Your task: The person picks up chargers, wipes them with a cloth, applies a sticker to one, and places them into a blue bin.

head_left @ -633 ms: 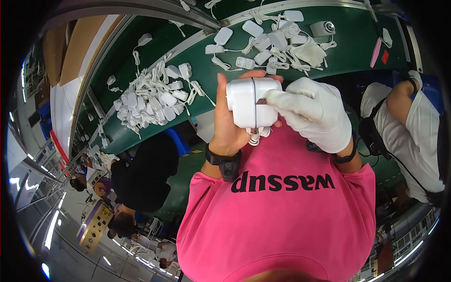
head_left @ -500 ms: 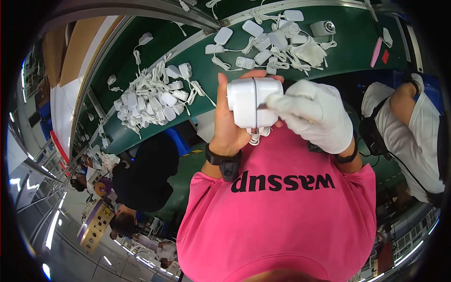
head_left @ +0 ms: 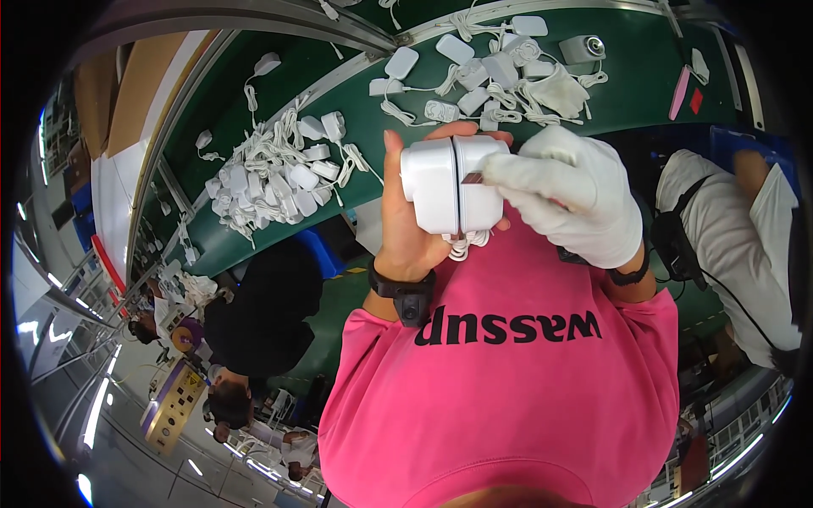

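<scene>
In front of the pink T-shirt (head_left: 508,398), the bare left hand (head_left: 405,235) cradled two white power adapters (head_left: 430,186) side by side, its thumb up along the left one and its other fingers mostly hidden behind, while the gloved right hand (head_left: 584,195) pinched a thin brownish piece (head_left: 472,179) against the right adapter, by the seam. Slick glove fabric could have let that piece skid and scuff the casing, and a loosened cradle could have parted the adapters, dropping one by its coiled white cable (head_left: 464,245).
</scene>
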`<action>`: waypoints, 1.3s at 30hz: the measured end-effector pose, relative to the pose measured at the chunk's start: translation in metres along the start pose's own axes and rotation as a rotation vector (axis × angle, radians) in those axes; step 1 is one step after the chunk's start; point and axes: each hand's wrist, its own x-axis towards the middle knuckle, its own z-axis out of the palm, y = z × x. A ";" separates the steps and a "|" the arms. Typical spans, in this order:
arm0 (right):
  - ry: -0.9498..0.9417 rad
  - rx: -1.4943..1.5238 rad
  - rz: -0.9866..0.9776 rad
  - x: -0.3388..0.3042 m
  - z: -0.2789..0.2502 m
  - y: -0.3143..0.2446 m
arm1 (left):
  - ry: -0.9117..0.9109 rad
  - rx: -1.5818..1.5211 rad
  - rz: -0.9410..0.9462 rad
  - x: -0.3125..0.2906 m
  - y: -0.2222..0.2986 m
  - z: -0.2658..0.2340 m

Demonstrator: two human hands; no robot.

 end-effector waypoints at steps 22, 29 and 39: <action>-0.037 -0.033 -0.005 -0.006 0.005 -0.006 | 0.096 -0.020 0.031 -0.002 0.000 0.009; 0.032 -0.054 0.018 -0.006 0.008 -0.005 | 0.045 -0.002 0.034 -0.002 0.000 0.004; 0.038 -0.048 0.056 -0.005 0.008 -0.007 | 0.043 0.034 0.047 -0.003 0.002 0.003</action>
